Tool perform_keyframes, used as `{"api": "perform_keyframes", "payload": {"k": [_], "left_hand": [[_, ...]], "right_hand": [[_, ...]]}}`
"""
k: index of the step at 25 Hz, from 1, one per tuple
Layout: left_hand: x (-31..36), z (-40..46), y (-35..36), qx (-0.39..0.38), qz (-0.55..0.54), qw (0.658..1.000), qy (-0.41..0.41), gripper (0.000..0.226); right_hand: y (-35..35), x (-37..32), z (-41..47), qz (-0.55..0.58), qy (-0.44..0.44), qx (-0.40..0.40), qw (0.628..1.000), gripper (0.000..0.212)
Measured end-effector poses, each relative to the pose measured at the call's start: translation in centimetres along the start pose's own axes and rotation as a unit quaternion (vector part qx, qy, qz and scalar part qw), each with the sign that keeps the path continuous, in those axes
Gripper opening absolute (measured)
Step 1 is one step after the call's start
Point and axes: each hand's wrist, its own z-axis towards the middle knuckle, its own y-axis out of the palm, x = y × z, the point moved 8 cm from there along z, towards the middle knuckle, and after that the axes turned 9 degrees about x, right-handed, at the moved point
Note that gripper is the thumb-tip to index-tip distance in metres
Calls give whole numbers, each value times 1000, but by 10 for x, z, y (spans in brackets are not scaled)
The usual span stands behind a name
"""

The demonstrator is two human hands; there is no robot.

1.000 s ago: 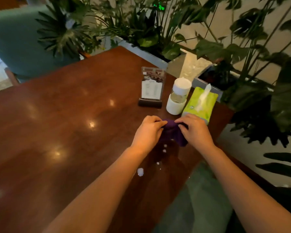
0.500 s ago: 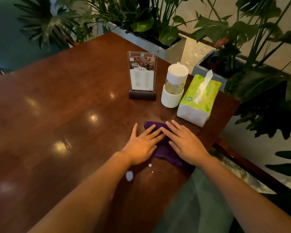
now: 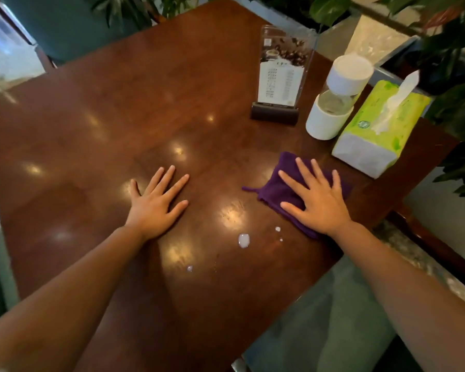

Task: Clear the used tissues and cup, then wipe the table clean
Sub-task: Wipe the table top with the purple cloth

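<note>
A folded purple cloth [image 3: 285,181] lies flat on the dark wooden table [image 3: 145,103], near its right side. My right hand [image 3: 314,197] presses down on the cloth with fingers spread. My left hand [image 3: 156,200] rests palm-down on bare wood to the left, fingers apart and holding nothing. Between the hands, nearer to me, are white liquid spots: one larger drop [image 3: 244,240], a small drop [image 3: 189,268] and tiny specks [image 3: 277,229] beside the cloth. No used tissues or cup are in view.
Along the far right edge stand a clear menu holder [image 3: 281,76], a white-capped bottle in a white sleeve [image 3: 336,103] and a green tissue pack [image 3: 379,127]. Leafy plants in planters [image 3: 333,12] border the table. A green seat [image 3: 320,331] is below me.
My hands were together on the bunched cloth, then flattened it. Now my left hand has slid off to the left onto bare wood, while my right hand stays on the cloth.
</note>
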Motion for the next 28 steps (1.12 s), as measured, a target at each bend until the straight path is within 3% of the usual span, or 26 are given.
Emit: {"api": "perform_keyframes", "payload": {"k": [4,6,9,11,13,15,17,19,22,28], "left_hand": [[-2,2,1,-19,-21,1000,8,65],[-9,-4,1,-28,-32,998,37,63],[-18,-30,2,-7,-17,999,49,60],[-20,-39,1,10,-11,999,32,61],[-18,-38,1,6,-21,999,34,61],[-20,-38,-1,-1,-29,998,47,61],[-22,-40,-3,9,-33,997,62,59],[-26,-44,-2,23,-37,997,62,60],[-25,-46,-1,34,-35,997,53,60],[-29,-45,-1,45,-45,997,49,58]], "right_hand": [[9,-31,-3,-31,193,4,981,60],[10,-49,-8,-14,230,29,973,51],[6,-81,-27,38,181,80,980,42],[5,-120,-55,57,185,91,977,48],[13,-169,-80,50,185,53,980,53],[18,-194,-93,31,129,15,991,56],[19,-175,-89,23,51,-3,998,61],[10,-132,-69,-2,19,27,999,67],[-1,-61,-23,-38,70,60,995,69],[2,6,38,-29,109,12,993,69]]}}
